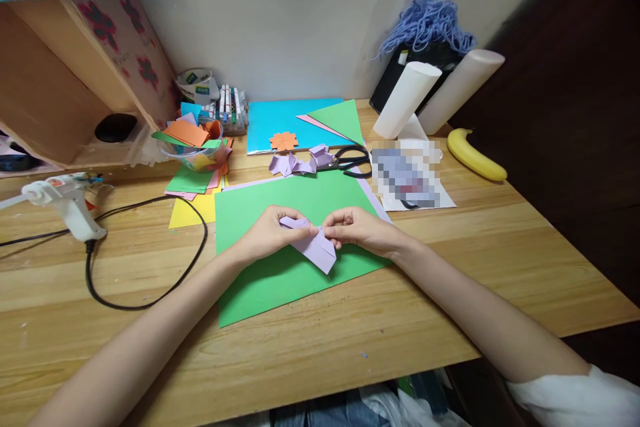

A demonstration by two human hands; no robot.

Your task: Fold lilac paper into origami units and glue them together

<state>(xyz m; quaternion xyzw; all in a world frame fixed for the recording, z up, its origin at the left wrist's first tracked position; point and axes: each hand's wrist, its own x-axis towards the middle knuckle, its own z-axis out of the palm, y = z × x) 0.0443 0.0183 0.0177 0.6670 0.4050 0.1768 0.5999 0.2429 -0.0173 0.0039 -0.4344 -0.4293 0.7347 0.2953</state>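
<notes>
A folded piece of lilac paper (316,255) is held above a green sheet (260,287). My left hand (273,233) pinches its left part between thumb and fingers. With thumb and fingertips closed, my right hand (356,230) grips the paper's upper right edge. Just beyond the green sheet lie several folded lilac paper pieces (295,165). An orange paper flower (284,141) rests near them on a blue pack (273,117). Black-handled scissors (353,159) sit by the lilac pieces, their blades partly hidden.
A white glue gun (70,203) with a looping black cord (203,247) occupies the left. Behind it stands a bowl of paper scraps (193,147) beside markers (230,103). Toward the right are white paper rolls (407,100), a printed sheet (440,197) and a banana (475,157).
</notes>
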